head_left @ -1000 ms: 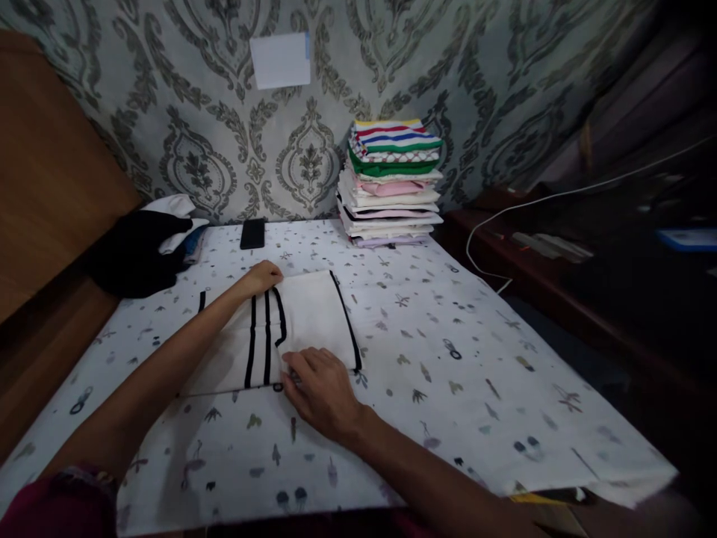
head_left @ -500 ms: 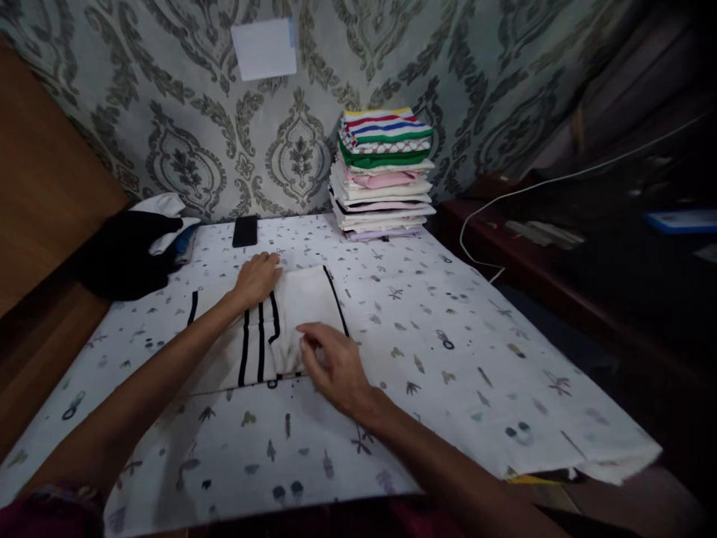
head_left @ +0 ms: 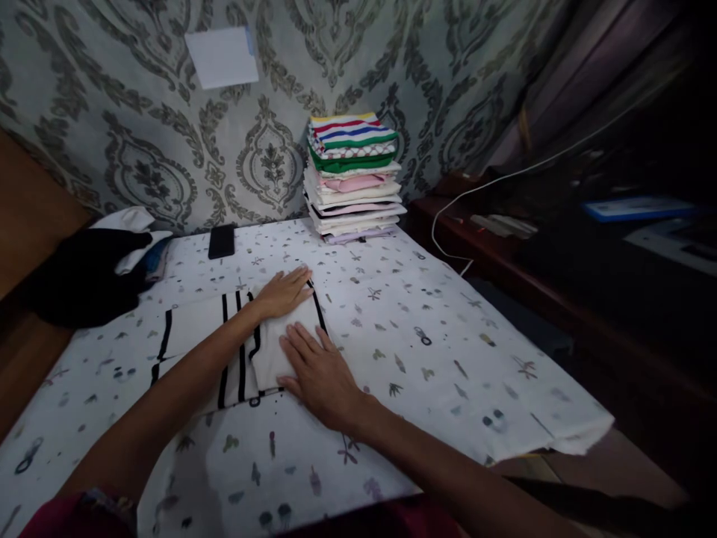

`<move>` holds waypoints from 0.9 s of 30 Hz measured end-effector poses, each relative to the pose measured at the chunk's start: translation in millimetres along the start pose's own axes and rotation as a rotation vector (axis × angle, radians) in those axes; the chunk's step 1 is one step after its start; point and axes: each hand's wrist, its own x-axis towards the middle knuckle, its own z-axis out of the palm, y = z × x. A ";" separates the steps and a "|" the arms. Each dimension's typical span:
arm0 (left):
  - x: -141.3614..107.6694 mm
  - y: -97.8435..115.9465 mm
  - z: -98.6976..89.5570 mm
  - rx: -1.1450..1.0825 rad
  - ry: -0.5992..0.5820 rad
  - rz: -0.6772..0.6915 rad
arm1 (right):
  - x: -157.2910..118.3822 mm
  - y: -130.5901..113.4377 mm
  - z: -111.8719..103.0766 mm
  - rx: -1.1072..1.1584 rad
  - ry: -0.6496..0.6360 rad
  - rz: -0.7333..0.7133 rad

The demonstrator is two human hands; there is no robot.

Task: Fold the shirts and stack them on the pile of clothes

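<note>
A white garment with black stripes lies partly folded on the patterned white tablecloth. My left hand rests flat on the far side of its folded right part, fingers stretched toward the black edge. Nearer to me, my right hand lies with fingers spread on the same folded part, by its near right corner. Neither hand grips the cloth. My left forearm crosses over the striped middle and hides some of it.
A tall stack of folded clothes stands at the back against the patterned wall covering. A black phone lies left of it. Crumpled dark and white clothes sit at the far left. A white cable runs along the right.
My left hand has slid right across the folded part toward its black edge. My right hand has gone from curled fingers to lying flat on the cloth. The view has shifted right.
</note>
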 end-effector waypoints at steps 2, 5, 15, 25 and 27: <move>-0.3 1.3 -7.5 -0.099 0.012 -0.045 | 1.1 2.7 -6.2 0.070 -0.004 0.013; -17.7 3.8 -21.6 -0.269 0.219 -0.047 | -1.8 12.4 -20.0 0.264 0.089 0.079; -180.1 41.0 -21.1 -0.180 -0.026 0.145 | -50.6 44.5 -37.2 0.467 0.253 0.242; -165.1 66.4 -19.4 -0.017 0.087 0.192 | -74.8 23.2 -42.2 0.233 0.220 0.145; -151.6 79.1 -12.5 0.066 0.086 0.232 | -79.2 11.8 -42.9 0.107 0.166 0.095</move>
